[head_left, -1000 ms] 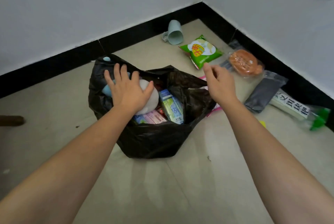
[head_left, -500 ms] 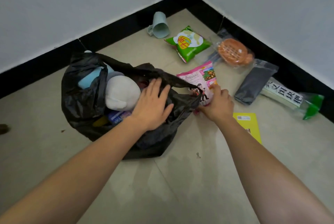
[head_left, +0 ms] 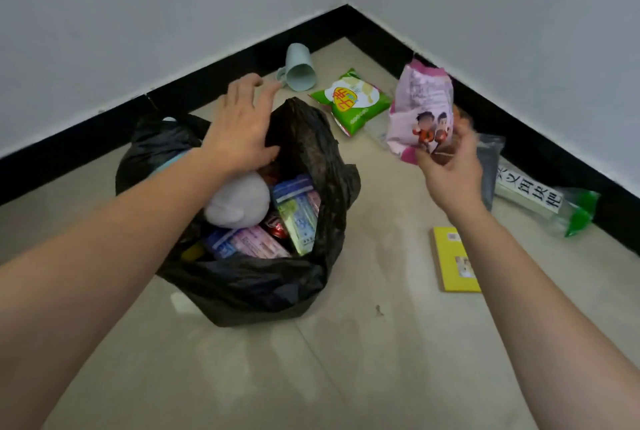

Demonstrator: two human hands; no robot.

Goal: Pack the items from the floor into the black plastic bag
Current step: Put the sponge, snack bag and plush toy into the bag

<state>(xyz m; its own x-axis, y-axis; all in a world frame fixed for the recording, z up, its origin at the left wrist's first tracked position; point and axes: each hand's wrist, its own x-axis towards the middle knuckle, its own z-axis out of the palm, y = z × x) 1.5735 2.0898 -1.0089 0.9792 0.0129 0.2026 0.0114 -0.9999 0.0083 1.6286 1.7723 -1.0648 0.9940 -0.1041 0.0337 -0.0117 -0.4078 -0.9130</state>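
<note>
The pale tiled floor [head_left: 346,360] carries the black plastic bag [head_left: 249,291], which sits with its mouth open. Reckoned from the bag, a mint cup [head_left: 299,69] lies on its side at 12 o'clock. A green snack packet [head_left: 349,102] lies at 1 o'clock. At 2 o'clock is a partly hidden dark grey pouch [head_left: 488,166], with a clear white-labelled packet [head_left: 533,194] just beyond. A flat yellow item [head_left: 453,259], perhaps a booklet, lies at 3 o'clock.

Soft even daylight, faint shadows, wide-angle edge bending, slight motion blur.
</note>
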